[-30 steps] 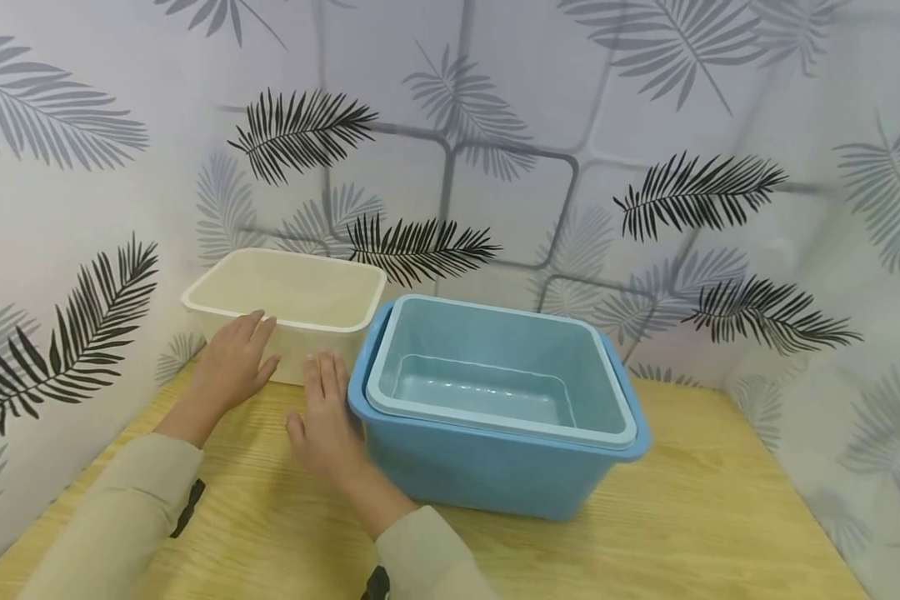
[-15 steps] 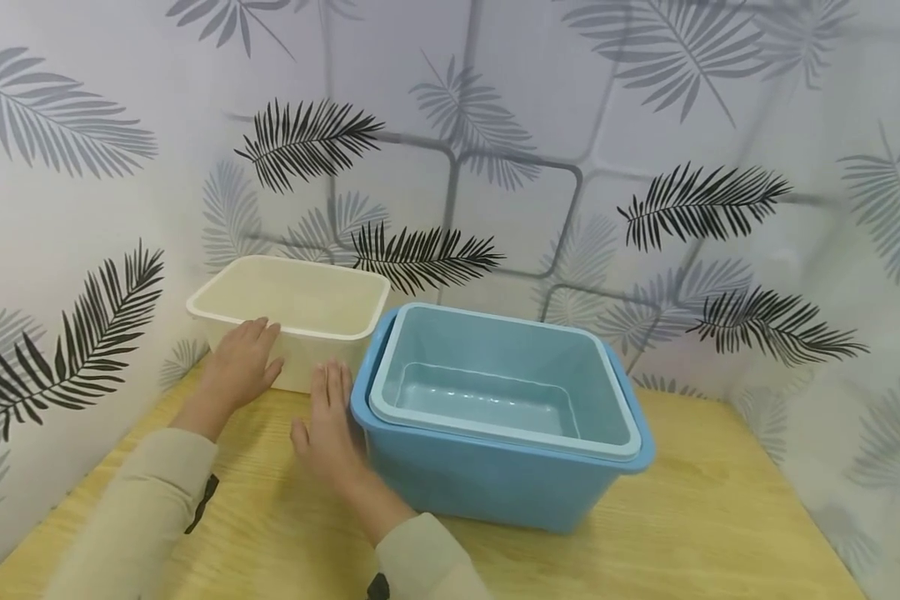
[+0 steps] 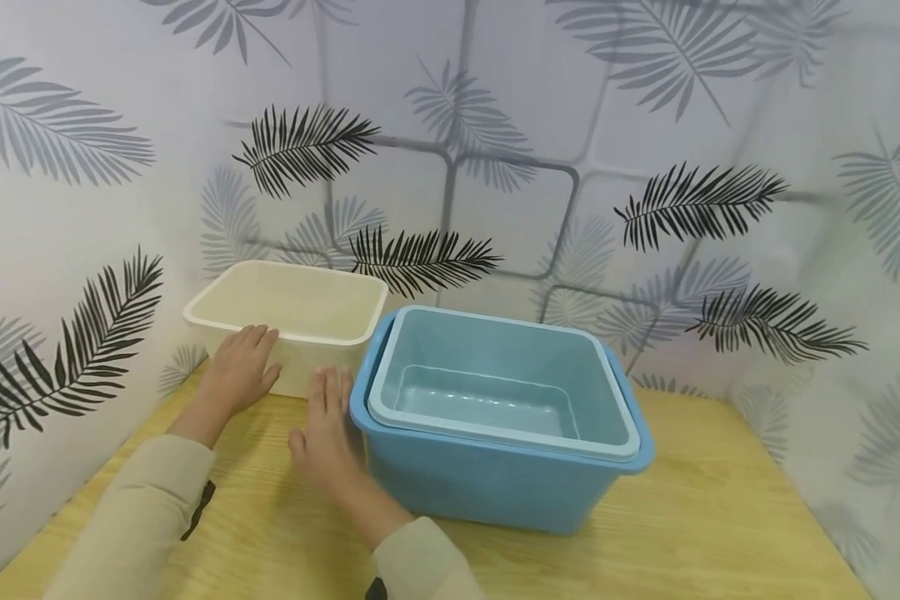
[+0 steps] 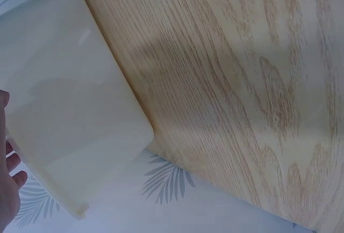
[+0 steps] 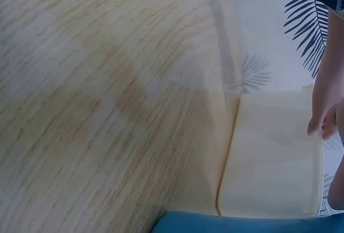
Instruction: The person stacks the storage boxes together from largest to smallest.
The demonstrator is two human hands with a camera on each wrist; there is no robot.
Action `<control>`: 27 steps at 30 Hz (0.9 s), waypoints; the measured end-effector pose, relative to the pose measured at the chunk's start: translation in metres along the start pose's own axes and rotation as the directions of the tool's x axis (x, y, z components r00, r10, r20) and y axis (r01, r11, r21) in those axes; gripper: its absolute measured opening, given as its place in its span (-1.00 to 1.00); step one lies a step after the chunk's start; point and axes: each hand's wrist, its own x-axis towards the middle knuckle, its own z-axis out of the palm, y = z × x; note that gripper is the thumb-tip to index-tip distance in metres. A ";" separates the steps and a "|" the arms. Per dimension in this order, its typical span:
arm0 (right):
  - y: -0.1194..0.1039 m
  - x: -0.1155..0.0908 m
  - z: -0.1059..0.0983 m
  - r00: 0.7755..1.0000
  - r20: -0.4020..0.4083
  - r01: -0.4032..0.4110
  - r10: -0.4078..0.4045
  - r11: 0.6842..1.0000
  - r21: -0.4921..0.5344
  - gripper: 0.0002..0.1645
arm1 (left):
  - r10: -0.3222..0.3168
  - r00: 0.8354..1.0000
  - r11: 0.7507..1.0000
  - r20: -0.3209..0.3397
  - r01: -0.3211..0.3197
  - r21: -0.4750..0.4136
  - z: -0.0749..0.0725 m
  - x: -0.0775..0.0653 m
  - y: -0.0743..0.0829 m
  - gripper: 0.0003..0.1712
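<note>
At the back left stands a cream plastic bin (image 3: 300,362), open at the top. My left hand (image 3: 238,367) grips its front rim. In the left wrist view the thumb (image 4: 4,100) lies against the outer wall, and the other fingers (image 4: 13,161) reach over the rim. A blue tub (image 3: 487,479) stands to the right, with a paler blue tub (image 3: 487,392) nested inside it. My right hand (image 3: 328,433) holds its fingers straight beside the blue tub's left end, near the cream bin's front right part; in the right wrist view that hand is mostly out of frame.
Both bins stand on a light wood-grain table (image 3: 705,500). A wall (image 3: 510,83) with a leaf pattern rises behind them, and another runs along the left side. Dark straps (image 3: 198,508) show near my sleeves (image 3: 138,500).
My left forearm has shifted slightly to the right while its hand stays at the cream bin's rim. The head view has tilted a little. The tubs and my right hand have hardly moved.
</note>
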 end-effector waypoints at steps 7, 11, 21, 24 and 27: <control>0.005 0.002 0.005 0.999 -0.023 0.026 -0.025 0.997 0.072 -0.14 | 0.025 0.994 1.000 -0.109 -0.025 0.001 0.000 -0.007 0.002 -0.52; 0.007 0.004 0.010 0.996 -0.066 0.064 -0.061 0.996 0.056 -0.16 | 0.049 0.981 0.999 -0.190 -0.049 0.001 0.002 -0.009 0.003 -0.56; 0.008 0.009 0.011 0.997 -0.065 0.041 -0.040 0.999 0.012 -0.22 | 0.090 0.935 0.995 -0.342 -0.073 0.063 0.006 -0.016 0.005 -0.62; 0.008 0.009 0.009 0.996 -0.079 0.043 -0.046 0.998 -0.046 -0.23 | 0.110 0.920 0.993 -0.377 -0.083 0.088 0.006 -0.016 0.003 -0.62; 0.007 0.009 0.010 0.996 -0.070 0.042 -0.046 0.998 -0.052 -0.21 | 0.102 0.925 0.994 -0.366 -0.078 0.080 0.007 -0.018 -0.002 -0.58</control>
